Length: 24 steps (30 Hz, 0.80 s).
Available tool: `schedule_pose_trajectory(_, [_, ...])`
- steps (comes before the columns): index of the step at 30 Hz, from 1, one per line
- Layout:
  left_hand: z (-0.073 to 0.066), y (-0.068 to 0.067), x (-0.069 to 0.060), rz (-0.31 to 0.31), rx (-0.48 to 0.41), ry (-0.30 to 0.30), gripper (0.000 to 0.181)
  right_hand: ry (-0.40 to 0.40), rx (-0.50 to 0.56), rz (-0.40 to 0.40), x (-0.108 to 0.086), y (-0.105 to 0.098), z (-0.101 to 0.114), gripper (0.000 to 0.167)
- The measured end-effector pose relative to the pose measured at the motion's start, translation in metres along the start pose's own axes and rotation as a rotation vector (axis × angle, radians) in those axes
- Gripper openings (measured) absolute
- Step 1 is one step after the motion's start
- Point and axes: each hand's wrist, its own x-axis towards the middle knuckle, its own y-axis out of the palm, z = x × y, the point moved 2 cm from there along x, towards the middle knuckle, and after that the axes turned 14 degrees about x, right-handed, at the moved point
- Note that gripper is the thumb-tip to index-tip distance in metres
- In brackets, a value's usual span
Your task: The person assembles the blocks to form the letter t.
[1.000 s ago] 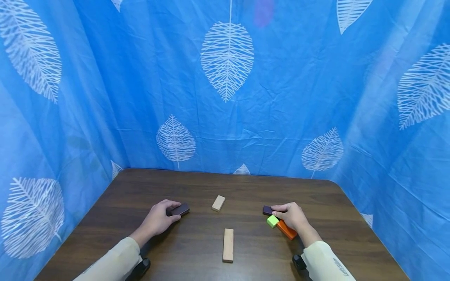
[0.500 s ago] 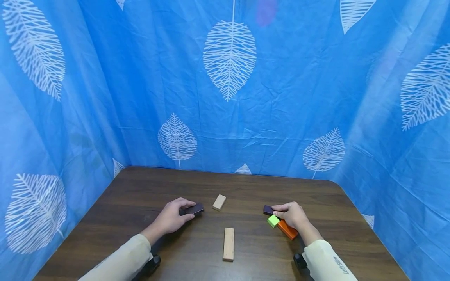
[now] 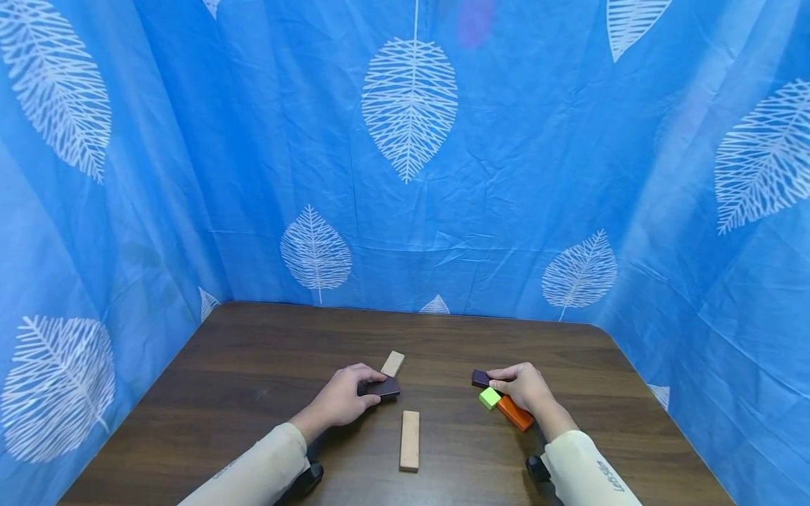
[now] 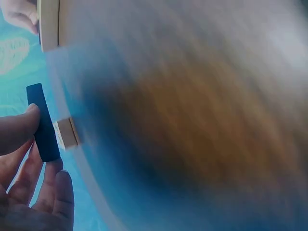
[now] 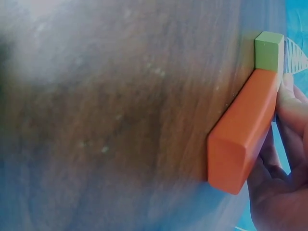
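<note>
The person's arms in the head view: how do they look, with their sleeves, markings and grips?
Left sleeve and right sleeve are cream with small dark markings. A black device shows at each wrist. Left grip and right grip are bare hands without gloves.

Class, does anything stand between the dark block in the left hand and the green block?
Nothing visible: in the head view, only table lies between the dark block and green block. The short pale block sits beyond that path, the long pale block on the near side.
</note>
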Motion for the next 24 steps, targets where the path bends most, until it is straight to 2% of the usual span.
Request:
schedule_pose_trajectory(4, [-0.006, 0.006, 0.002, 0.024, 0.015, 0.036, 0.030, 0.010, 0.011, -0.005, 0.001, 0.001, 0.000, 0.020])
schedule_pose_trajectory(11, [-0.013, 0.013, 0.007, 0.040, 0.053, 0.058, 0.028, 0.007, 0.008, -0.013, 0.001, 0.000, 0.001, 0.022])
schedule_pose_trajectory(24, [-0.021, 0.012, 0.009, 0.071, 0.121, 0.128, 0.026, 0.037, 0.012, -0.010, 0.000, 0.000, 0.001, 0.023])
